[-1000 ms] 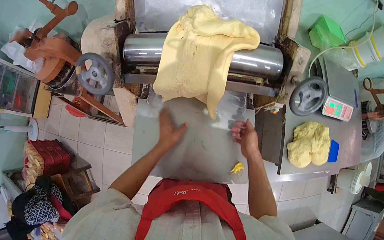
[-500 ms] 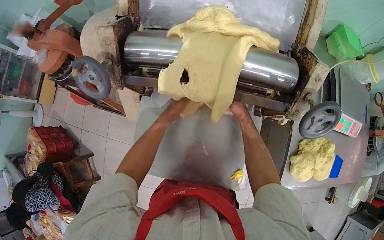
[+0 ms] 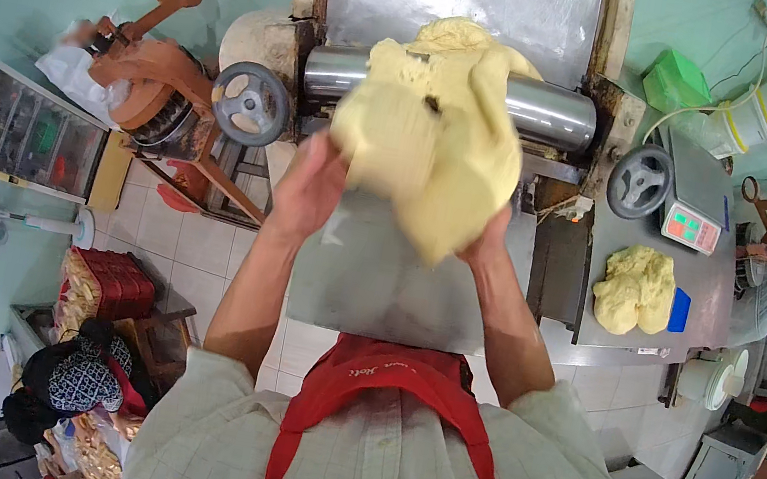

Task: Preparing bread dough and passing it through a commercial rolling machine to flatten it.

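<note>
Head view: left hand [image 3: 310,192] and right hand [image 3: 485,241] are well apart, one either side of the loose end of a big sheet of yellow dough [image 3: 469,122]. Left one looks right up against its flap; right one's fingers are hidden behind the fold, so can't tell if either is really gripping. Dough's straight ahead, draped over the steel roller [image 3: 552,113], long axis running from there back toward the person, neither hand clearly nearer. Versus half a second ago, that loose end is blurry and bunched into two lobes rather than hanging flatter, and the left hand's out beside it, not tucked under. Metal tray [image 3: 375,289] below; another dough lump [image 3: 636,292] on the side table [image 3: 709,284], off right.
</note>
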Available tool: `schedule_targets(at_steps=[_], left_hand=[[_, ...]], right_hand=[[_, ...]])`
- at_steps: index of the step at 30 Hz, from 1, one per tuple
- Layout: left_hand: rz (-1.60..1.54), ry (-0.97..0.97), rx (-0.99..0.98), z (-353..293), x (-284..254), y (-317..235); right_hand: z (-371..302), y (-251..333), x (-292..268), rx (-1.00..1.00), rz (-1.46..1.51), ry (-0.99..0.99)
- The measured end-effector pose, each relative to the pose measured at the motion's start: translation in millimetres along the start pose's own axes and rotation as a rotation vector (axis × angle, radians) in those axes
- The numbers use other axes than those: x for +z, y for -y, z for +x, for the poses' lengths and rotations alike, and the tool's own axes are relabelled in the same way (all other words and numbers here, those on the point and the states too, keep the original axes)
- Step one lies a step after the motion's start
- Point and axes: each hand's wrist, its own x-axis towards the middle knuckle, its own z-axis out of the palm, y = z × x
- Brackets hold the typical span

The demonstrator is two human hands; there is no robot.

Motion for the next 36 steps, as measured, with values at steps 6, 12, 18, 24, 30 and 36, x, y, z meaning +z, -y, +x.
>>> schedule_targets(at_steps=[6,12,18,24,30,36], left_hand=[[1.356,-0.014,0.389,107,52,65],[1.536,-0.069,0.569,201,9,75],[1.709,-0.355,0.3,270,-1,80],[1.691,-0.173,0.569,221,-7,108],[1.393,-0.148,0.495,1,13,180],[0.723,-0.642,0.18,3,-90,289]], right_hand=[[62,-6,44,-0.247,-0.028,-0.083],[-15,-19,-1,0.082,-0.165,0.054],[-83,-61,-78,0.304,-0.244,-0.176],[-93,-69,-135,0.305,-0.341,-0.391],[-59,-30,-196,0.295,-0.478,-0.554],[16,38,-241,0.034,-0.71,-0.631]])
